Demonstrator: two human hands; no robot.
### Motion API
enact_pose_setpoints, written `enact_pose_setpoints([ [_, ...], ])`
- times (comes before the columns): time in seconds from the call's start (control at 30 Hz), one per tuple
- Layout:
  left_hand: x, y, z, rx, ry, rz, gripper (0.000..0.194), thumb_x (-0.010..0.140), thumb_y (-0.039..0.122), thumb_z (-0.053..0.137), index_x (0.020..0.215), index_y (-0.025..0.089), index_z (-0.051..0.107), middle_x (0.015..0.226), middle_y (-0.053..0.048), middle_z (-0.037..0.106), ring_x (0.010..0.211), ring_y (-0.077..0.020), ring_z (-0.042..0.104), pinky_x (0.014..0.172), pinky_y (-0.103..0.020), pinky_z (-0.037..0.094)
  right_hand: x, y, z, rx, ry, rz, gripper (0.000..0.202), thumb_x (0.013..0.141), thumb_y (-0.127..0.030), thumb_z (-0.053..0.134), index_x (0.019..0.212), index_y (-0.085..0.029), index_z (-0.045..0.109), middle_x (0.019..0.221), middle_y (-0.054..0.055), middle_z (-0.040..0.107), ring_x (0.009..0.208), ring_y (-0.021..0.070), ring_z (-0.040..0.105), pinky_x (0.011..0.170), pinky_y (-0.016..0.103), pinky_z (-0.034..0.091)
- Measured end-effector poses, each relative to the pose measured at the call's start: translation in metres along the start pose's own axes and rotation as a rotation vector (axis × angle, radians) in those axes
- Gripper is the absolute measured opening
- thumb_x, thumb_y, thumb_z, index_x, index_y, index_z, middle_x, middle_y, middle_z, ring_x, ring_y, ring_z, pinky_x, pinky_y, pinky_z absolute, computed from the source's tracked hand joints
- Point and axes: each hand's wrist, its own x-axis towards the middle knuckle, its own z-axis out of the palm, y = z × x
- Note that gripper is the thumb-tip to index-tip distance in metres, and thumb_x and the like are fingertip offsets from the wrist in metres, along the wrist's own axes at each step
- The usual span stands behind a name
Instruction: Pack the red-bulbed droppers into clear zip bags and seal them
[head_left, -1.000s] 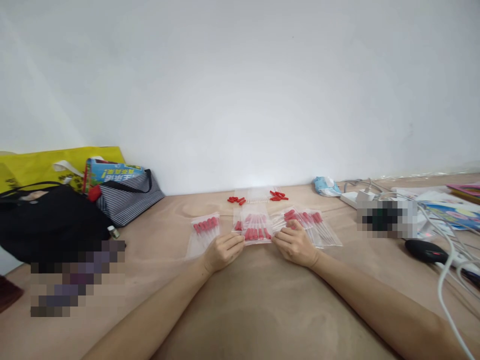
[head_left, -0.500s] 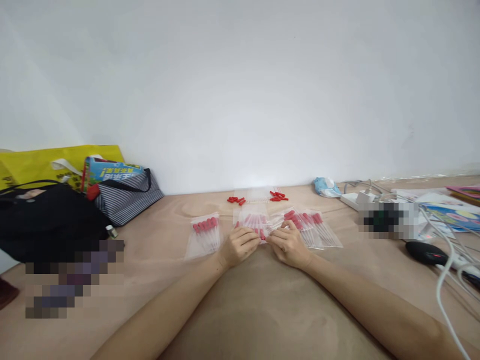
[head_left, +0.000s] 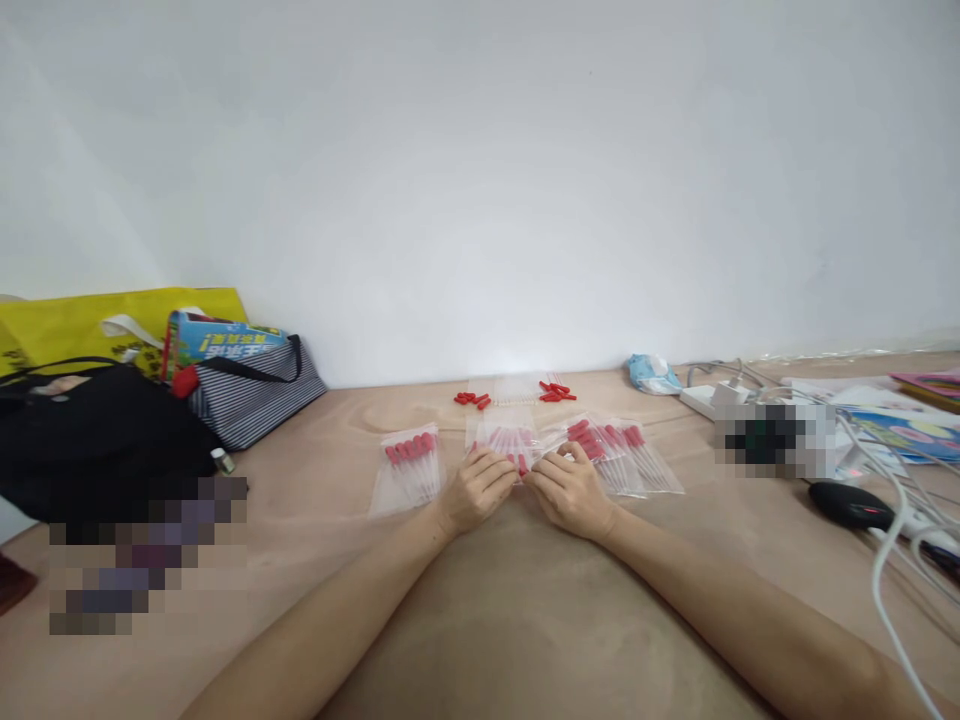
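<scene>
My left hand point(head_left: 478, 492) and my right hand point(head_left: 573, 494) are closed on the near edge of a clear plastic bag point(head_left: 502, 420), fingertips close together. Inside that bag lie several thin droppers point(head_left: 511, 440) with red rubber bulbs; fingers partly hide them. Just right of it, partly behind my right hand, are overlapping clear bags point(head_left: 619, 458) of red-bulbed droppers. Another filled bag point(head_left: 411, 468) lies left of my left hand.
Loose red rubber bulbs lie in two small piles, left point(head_left: 471, 400) and right point(head_left: 556, 392), near the wall. A row of thin clear tubes point(head_left: 516, 399) sits between them. Bags point(head_left: 247, 395) stand at left; white cables point(head_left: 885, 560) and a black-headed brush point(head_left: 851, 505) lie at right.
My right hand has shifted slightly left, its fingertips closing in along the bag's edge toward my left hand. The left hand has barely moved.
</scene>
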Motion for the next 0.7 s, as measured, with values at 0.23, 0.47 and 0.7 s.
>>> enact_pose_setpoints([
  [0.23,-0.003,-0.005,-0.006,0.08,0.003,0.083,0.011,0.08,0.008,0.047,0.086,0.012,0.055,0.082,-0.006,0.064,0.078,-0.015,0.058,0.076,-0.033,0.048,-0.001,0.001,0.001,0.031,0.027,0.051,0.018,0.08,-0.009,0.04,0.069,-0.016,0.054,0.064,0.0,0.057,0.062,0.0106,0.044,0.069,0.03,0.025],
  [0.47,-0.007,-0.013,-0.021,0.144,0.03,0.131,0.012,0.081,0.006,0.045,0.084,0.01,0.056,0.078,-0.006,0.064,0.074,-0.0154,0.058,0.073,-0.033,0.049,-0.005,0.006,-0.002,0.033,-0.001,0.057,0.019,0.079,-0.008,0.039,0.069,-0.016,0.053,0.065,0.0,0.056,0.062,0.0107,0.043,0.07,0.03,0.024],
  [0.7,-0.014,-0.015,-0.023,0.158,0.015,0.08,0.009,0.08,0.009,0.047,0.08,0.011,0.056,0.073,-0.005,0.063,0.07,-0.0152,0.057,0.071,-0.032,0.047,-0.01,0.014,-0.005,0.002,-0.035,0.038,0.021,0.081,-0.01,0.038,0.069,-0.016,0.054,0.065,0.001,0.056,0.061,0.0111,0.043,0.067,0.03,0.023],
])
